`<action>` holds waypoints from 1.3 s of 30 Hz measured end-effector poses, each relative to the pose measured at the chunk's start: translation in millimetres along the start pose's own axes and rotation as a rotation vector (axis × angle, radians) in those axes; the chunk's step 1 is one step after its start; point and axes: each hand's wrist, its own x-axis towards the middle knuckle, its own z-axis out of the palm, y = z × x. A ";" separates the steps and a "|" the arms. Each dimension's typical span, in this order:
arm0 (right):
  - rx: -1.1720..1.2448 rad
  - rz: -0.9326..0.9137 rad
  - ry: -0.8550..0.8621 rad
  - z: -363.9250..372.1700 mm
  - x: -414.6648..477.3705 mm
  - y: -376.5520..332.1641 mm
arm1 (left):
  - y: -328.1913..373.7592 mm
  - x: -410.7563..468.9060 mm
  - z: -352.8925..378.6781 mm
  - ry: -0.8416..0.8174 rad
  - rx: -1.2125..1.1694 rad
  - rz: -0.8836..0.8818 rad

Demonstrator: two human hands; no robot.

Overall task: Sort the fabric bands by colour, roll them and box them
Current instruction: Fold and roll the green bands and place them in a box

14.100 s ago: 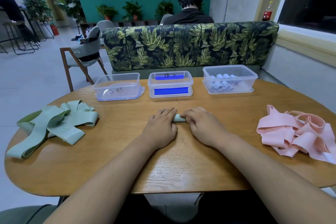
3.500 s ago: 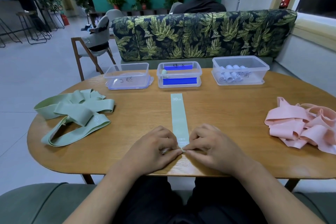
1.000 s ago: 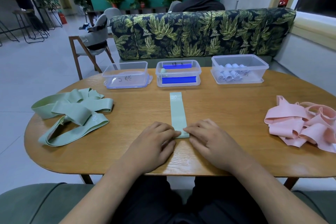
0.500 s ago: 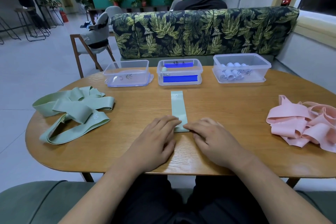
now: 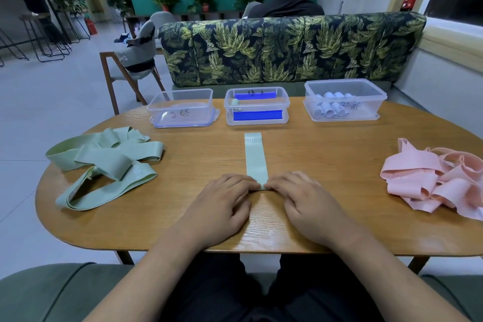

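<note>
While my left hand [image 5: 222, 204] and right hand [image 5: 305, 204] pinch the green band [image 5: 256, 162] at its rolled near end, both edges, I judge it soft, light, probably springy.

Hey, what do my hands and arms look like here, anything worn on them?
The left hand and right hand are bare: no gloves, rings or watch show. The forearms are bare too, with no sleeve in view down to the picture's lower edge.
</note>
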 end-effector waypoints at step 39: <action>-0.062 0.037 -0.126 -9.9 54.5 6.9 | -3.6 36.5 14.3 0.126 0.036 -0.130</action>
